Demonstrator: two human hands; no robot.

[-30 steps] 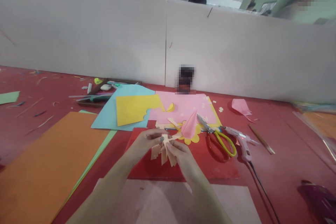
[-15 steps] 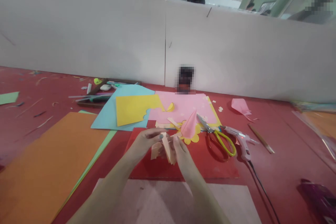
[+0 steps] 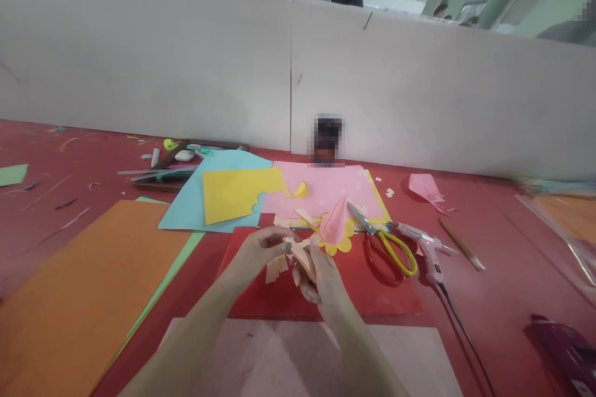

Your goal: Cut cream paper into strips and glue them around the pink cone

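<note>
Both of my hands meet over a red sheet [image 3: 382, 291] on the table. My left hand [image 3: 258, 253] pinches a pale peach paper piece [image 3: 287, 260] cut into a fringe of strips that hang below my fingers. My right hand [image 3: 321, 279] is closed on the same piece from the right, its fingers curled round the strips. Just beyond my fingers a pink paper cone [image 3: 334, 223] stands on a yellow scalloped cut-out [image 3: 344, 243].
Yellow-handled scissors [image 3: 386, 242] and a glue gun [image 3: 426, 251] with its cord lie right of my hands. Pink [image 3: 326, 189], yellow [image 3: 233, 192], blue [image 3: 195, 211] and orange [image 3: 84, 285] sheets cover the red table. A white partition [image 3: 186, 56] stands behind. Pens lie far left.
My right hand has turned and curled more tightly round the fringed strips, gathering them; fewer strips hang loose. My left hand stays in its pinch.
</note>
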